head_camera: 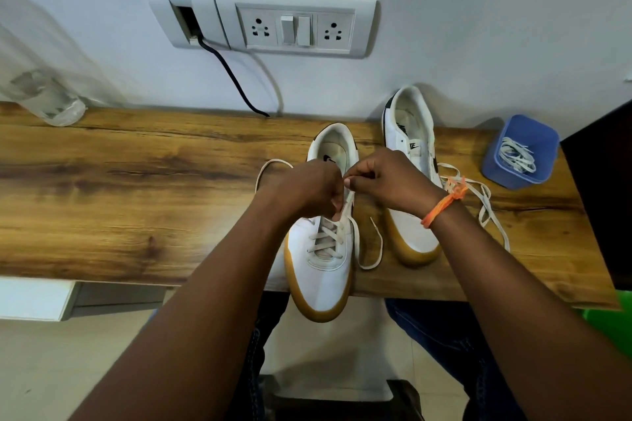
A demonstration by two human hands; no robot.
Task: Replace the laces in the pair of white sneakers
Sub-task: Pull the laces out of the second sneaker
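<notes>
Both hands are bunched up right over the throat of the near sneaker [323, 270], knuckles almost touching. The right hand [390, 181] has its thumb and forefinger pinched tight on the cream lace [347, 215] just above the top eyelets, and the lace runs from that pinch straight down into the lacing. The left hand [307, 188] is curled in on the same spot with fingers folded toward the lace, so it looks clamped on it too, though the fingertips themselves are hidden behind the knuckles.

Below the fingers the lace is already crisscrossed through the lower eyelets. One loose end curls off the right side of the shoe and lies on the wood, another loops out to the left behind the left hand. That sneaker sits with its toe hanging past the front edge of the wooden shelf [136, 181], heel pointing at the wall.

Just beside it to the right is the second sneaker [410, 161], partly under the right wrist, with a loose lace [485, 202] trailing off its right side across the wood. There's an orange thread band [444, 202] on that wrist.

Further right, a blue plastic tub [519, 154] holds a tangle of white laces [516, 157]. Far left on the shelf is a clear bottle [51, 99], and up on the wall a switch and socket panel [266, 26] with a black cable [232, 79] dropping down behind the shelf
</notes>
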